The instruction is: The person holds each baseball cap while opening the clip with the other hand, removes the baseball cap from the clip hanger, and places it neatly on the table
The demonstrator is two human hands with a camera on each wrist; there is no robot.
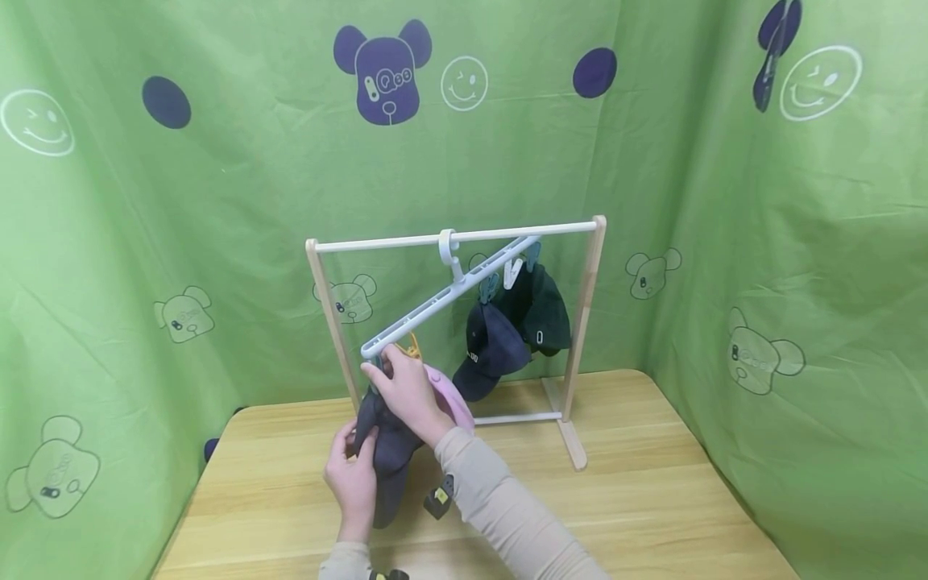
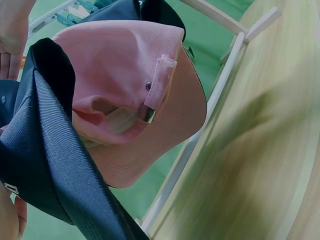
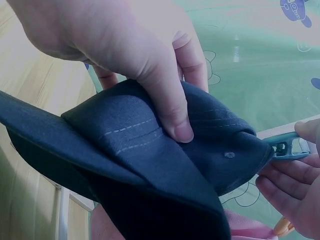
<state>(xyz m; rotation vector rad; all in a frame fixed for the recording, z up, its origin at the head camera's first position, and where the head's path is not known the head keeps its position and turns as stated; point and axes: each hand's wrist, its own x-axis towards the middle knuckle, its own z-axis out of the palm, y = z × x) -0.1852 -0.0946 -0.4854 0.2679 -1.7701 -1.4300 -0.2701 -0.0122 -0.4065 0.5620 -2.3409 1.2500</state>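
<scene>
Held cap's (image 2: 60, 150) emblem (image 2: 11, 188): left wrist only

The curtain (image 1: 522, 177) shows winking smileys (image 1: 464, 84); lettering (image 1: 395, 78) is unclear.

From my station I can see the bench (image 1: 638, 451), a pale, streaky wood top with rounded corners beyond the rack (image 1: 583, 318). That rack stands directly on it. At its right end, I see a flat wooden foot (image 1: 573, 443) resting on the wood and reaching forward past the upright; I can't make out the foot at its left. My left wrist view shows a soft shadow (image 2: 240, 145) spread across the wood beside the rack's pale lower rail (image 2: 215, 102).
</scene>
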